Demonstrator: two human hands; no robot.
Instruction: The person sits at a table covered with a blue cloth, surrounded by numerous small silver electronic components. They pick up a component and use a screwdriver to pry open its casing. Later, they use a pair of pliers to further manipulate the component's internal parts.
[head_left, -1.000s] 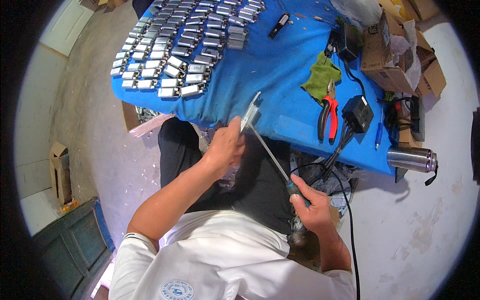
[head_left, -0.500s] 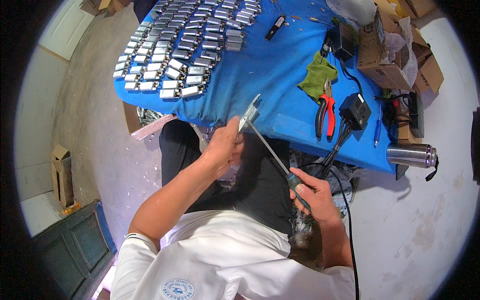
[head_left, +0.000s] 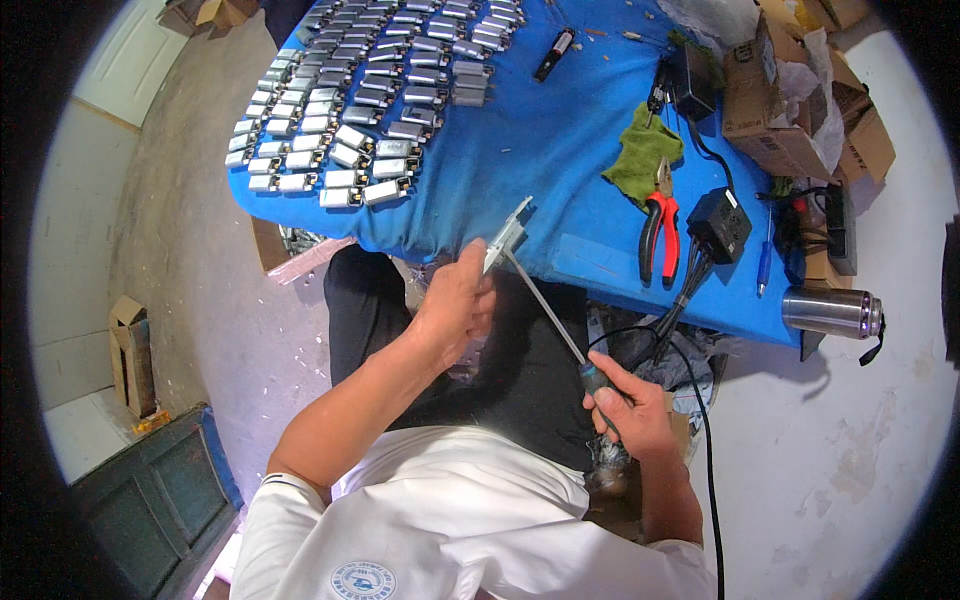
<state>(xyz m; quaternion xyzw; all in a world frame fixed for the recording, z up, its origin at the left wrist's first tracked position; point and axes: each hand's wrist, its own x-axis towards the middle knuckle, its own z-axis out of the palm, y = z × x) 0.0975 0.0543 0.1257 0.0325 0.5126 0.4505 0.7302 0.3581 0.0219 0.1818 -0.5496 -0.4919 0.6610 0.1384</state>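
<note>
My left hand (head_left: 455,305) pinches a flat, pale metal piece (head_left: 507,240) just off the front edge of the blue-covered table. The piece is tilted, its narrow end pointing up and away. My right hand (head_left: 638,412) is closed round the dark handle of a long-shafted screwdriver (head_left: 548,312). Its shaft slants up to the left, and the tip meets the metal piece near its side; the exact contact point is too small to make out. Rows of small silver metal units (head_left: 378,95) with dark ends lie at the table's far left.
Red-and-black pliers (head_left: 659,238) lie near a green cloth (head_left: 645,155) on the blue table cover (head_left: 490,130). To the right are a black box with cables (head_left: 719,224), a blue pen (head_left: 765,265), a steel flask (head_left: 832,311) at the edge and an open carton (head_left: 765,110).
The view has shifted slightly. My right index finger looks straighter along the screwdriver handle. Both hands keep their holds, and the screwdriver tip stays at the metal piece.
</note>
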